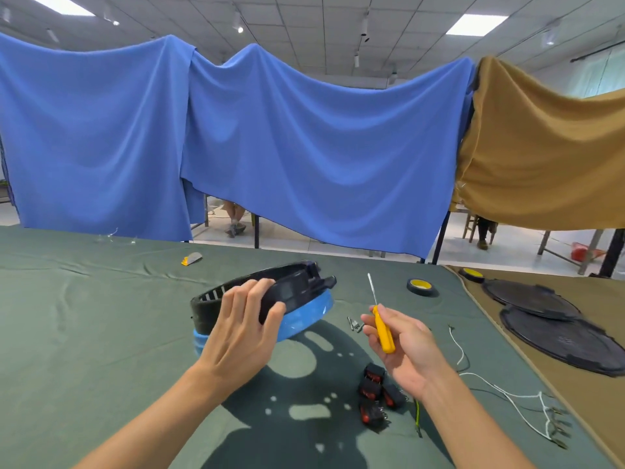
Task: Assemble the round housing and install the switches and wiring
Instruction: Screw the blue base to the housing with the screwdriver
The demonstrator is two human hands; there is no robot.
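Fingers of your left hand point(241, 333) curl over the rim of the one black round plastic housing point(291, 289), which sits on a blue plastic ring point(304, 316) at the middle of the green-clothed table point(101, 316). Your right hand point(409, 350) pinches one yellow-handled screwdriver point(383, 331), tip up. Four black-and-red rocker switches point(372, 389) lie nearer the front edge, and two black tape rolls point(421, 286) lie toward the far right corner.

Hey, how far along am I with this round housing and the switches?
Early on. Done: the black housing sits on the blue ring. In hand: your left hand grips the housing, your right hand holds the yellow screwdriver. Left: the screws, switches and white wiring lie loose on the cloth, uninstalled.
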